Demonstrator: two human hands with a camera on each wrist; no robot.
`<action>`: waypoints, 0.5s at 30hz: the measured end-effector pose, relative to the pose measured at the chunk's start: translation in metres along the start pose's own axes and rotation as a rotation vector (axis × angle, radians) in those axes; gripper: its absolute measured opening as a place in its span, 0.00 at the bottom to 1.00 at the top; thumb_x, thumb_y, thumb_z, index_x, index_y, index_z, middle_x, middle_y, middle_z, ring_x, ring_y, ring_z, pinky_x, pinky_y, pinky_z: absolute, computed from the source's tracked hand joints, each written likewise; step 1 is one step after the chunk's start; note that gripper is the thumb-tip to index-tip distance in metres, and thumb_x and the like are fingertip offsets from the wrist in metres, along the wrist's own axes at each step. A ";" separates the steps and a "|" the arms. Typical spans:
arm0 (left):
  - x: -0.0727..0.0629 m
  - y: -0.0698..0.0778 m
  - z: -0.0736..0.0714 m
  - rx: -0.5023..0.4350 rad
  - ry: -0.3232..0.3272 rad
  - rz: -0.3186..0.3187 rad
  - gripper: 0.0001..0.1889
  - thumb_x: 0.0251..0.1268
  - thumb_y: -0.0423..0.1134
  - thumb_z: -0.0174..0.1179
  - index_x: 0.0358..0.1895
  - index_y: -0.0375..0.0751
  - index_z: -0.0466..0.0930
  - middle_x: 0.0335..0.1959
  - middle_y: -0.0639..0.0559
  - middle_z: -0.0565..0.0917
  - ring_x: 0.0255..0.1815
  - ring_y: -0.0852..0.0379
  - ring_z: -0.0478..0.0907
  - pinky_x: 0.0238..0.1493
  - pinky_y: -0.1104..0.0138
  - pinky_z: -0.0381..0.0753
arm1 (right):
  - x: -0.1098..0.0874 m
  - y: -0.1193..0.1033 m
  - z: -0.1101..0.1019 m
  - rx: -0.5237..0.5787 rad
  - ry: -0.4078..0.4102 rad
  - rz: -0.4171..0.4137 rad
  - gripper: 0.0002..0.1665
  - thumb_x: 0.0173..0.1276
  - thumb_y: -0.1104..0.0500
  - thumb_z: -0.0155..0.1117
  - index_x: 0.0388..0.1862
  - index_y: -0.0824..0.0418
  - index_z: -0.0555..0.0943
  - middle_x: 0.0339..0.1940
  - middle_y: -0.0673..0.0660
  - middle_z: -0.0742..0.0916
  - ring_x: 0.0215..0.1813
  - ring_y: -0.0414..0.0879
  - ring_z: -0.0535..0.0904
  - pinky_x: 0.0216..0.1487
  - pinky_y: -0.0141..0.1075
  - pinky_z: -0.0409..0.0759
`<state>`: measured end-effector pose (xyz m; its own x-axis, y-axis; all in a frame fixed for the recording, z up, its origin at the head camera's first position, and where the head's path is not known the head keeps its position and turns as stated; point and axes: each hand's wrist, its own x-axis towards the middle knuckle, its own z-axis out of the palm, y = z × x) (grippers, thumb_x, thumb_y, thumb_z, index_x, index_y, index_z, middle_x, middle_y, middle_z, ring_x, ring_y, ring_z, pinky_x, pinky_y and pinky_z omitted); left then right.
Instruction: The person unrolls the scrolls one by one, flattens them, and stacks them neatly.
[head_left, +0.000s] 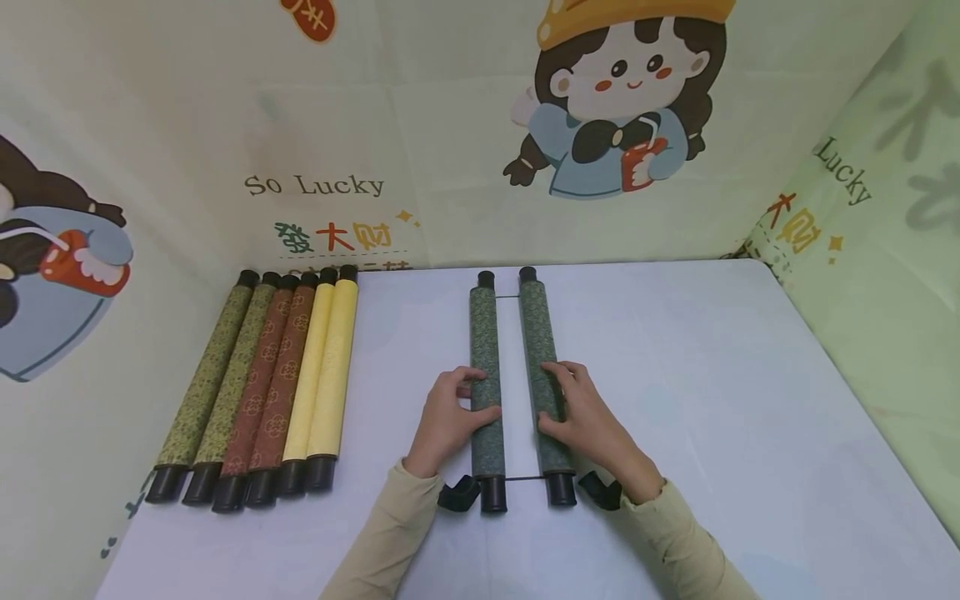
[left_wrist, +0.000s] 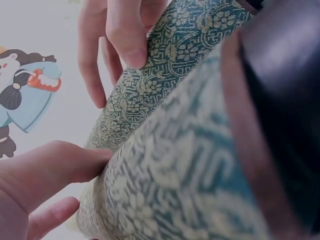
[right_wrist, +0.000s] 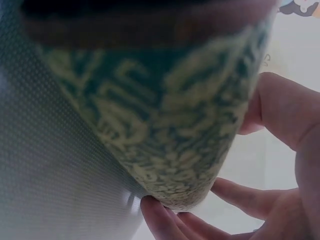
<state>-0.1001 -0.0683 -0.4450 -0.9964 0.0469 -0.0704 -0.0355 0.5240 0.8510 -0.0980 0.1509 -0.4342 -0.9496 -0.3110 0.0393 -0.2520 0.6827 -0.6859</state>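
Fingers [head_left: 466, 373] bent (left hand [head_left: 444, 419], right hand [head_left: 590, 419]), gripping green scrolls [head_left: 484, 333].

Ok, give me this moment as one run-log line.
left hand: holds left green roll | right hand: holds right green roll | green rolls: apart, side by side | six other rolls: lying further left

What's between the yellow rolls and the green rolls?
The head view shows white table, the left hand holding a green roll, its sleeve, and a black thing by the wrist.
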 end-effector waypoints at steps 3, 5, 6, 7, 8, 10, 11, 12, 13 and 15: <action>-0.001 0.000 -0.001 -0.013 0.002 -0.014 0.25 0.53 0.40 0.74 0.56 0.45 0.79 0.56 0.41 0.75 0.52 0.45 0.77 0.46 0.55 0.80 | -0.001 0.001 -0.001 0.000 0.009 -0.002 0.40 0.62 0.63 0.65 0.73 0.67 0.64 0.69 0.73 0.64 0.60 0.61 0.73 0.53 0.53 0.77; -0.001 0.000 -0.001 -0.016 0.007 -0.015 0.26 0.53 0.39 0.74 0.57 0.44 0.79 0.56 0.41 0.75 0.53 0.45 0.77 0.46 0.56 0.80 | -0.001 0.001 -0.001 -0.004 0.017 -0.008 0.40 0.62 0.64 0.64 0.72 0.68 0.64 0.70 0.73 0.64 0.63 0.63 0.70 0.55 0.55 0.76; -0.001 0.000 -0.001 -0.014 0.007 -0.013 0.26 0.53 0.39 0.73 0.58 0.44 0.78 0.55 0.40 0.75 0.53 0.45 0.77 0.45 0.56 0.80 | -0.002 0.001 -0.001 -0.009 0.020 -0.011 0.40 0.61 0.64 0.64 0.72 0.68 0.64 0.70 0.73 0.64 0.65 0.64 0.69 0.56 0.55 0.75; -0.001 0.000 -0.001 -0.013 0.008 -0.011 0.27 0.53 0.38 0.73 0.58 0.43 0.78 0.55 0.40 0.75 0.53 0.45 0.77 0.43 0.57 0.80 | -0.002 0.001 -0.001 -0.007 0.019 -0.011 0.40 0.61 0.64 0.63 0.72 0.69 0.64 0.70 0.73 0.63 0.66 0.64 0.68 0.57 0.56 0.75; -0.002 0.000 -0.001 -0.010 0.007 -0.007 0.27 0.53 0.38 0.73 0.59 0.42 0.78 0.55 0.39 0.75 0.52 0.45 0.76 0.42 0.58 0.80 | -0.002 0.001 -0.002 -0.009 0.019 -0.012 0.40 0.61 0.64 0.63 0.72 0.69 0.64 0.71 0.73 0.63 0.67 0.65 0.67 0.57 0.56 0.75; -0.002 0.001 -0.002 -0.007 0.002 -0.006 0.28 0.54 0.37 0.72 0.61 0.43 0.77 0.55 0.39 0.74 0.52 0.45 0.75 0.39 0.60 0.79 | -0.002 0.002 -0.003 -0.015 0.016 -0.015 0.40 0.61 0.65 0.61 0.73 0.70 0.63 0.71 0.74 0.63 0.67 0.65 0.66 0.56 0.56 0.74; -0.002 0.000 -0.002 -0.006 -0.001 -0.004 0.28 0.54 0.36 0.71 0.62 0.43 0.77 0.55 0.39 0.74 0.52 0.46 0.75 0.37 0.62 0.79 | -0.003 0.002 -0.004 -0.019 0.015 -0.015 0.40 0.61 0.65 0.61 0.73 0.70 0.63 0.72 0.74 0.63 0.67 0.65 0.66 0.55 0.55 0.74; -0.002 0.000 -0.002 -0.005 -0.006 0.001 0.28 0.54 0.36 0.70 0.62 0.44 0.78 0.56 0.38 0.73 0.51 0.46 0.74 0.36 0.63 0.78 | -0.003 0.003 -0.004 -0.018 0.012 -0.014 0.39 0.61 0.66 0.60 0.73 0.69 0.63 0.72 0.74 0.62 0.68 0.65 0.66 0.55 0.55 0.74; -0.002 0.001 -0.003 -0.006 -0.012 0.003 0.28 0.54 0.35 0.69 0.62 0.44 0.78 0.57 0.38 0.72 0.49 0.47 0.74 0.35 0.63 0.78 | -0.003 0.003 -0.005 -0.015 0.009 -0.013 0.39 0.61 0.66 0.59 0.73 0.69 0.63 0.72 0.73 0.62 0.68 0.65 0.66 0.54 0.55 0.74; -0.003 0.001 -0.003 -0.006 -0.023 0.010 0.26 0.55 0.34 0.66 0.61 0.46 0.80 0.60 0.37 0.70 0.45 0.48 0.73 0.35 0.64 0.76 | -0.004 0.004 -0.006 -0.012 0.003 -0.011 0.39 0.61 0.67 0.58 0.73 0.68 0.64 0.72 0.73 0.62 0.67 0.65 0.66 0.53 0.54 0.74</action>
<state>-0.0973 -0.0706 -0.4423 -0.9947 0.0717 -0.0737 -0.0259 0.5185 0.8547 -0.0967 0.1592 -0.4327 -0.9471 -0.3171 0.0490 -0.2650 0.6870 -0.6766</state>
